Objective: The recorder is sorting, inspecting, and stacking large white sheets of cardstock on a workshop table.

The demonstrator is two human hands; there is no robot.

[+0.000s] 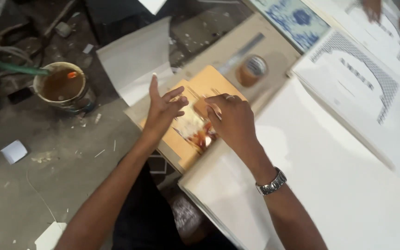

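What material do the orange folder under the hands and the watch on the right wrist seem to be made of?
The orange folder looks like matte card or stiff paper: flat, dull, with a crisp edge. The watch looks like polished metal, probably steel: silver links that catch the light.

1. Both hands, left hand (163,109) and right hand (233,121), rest on a folder (209,83) lying on the board (274,51).
2. A tape roll (252,70) sits behind the folder.
3. A large sheet (339,185) lies right of it.
4. A bucket (63,87) stands on the floor (47,185), far left.
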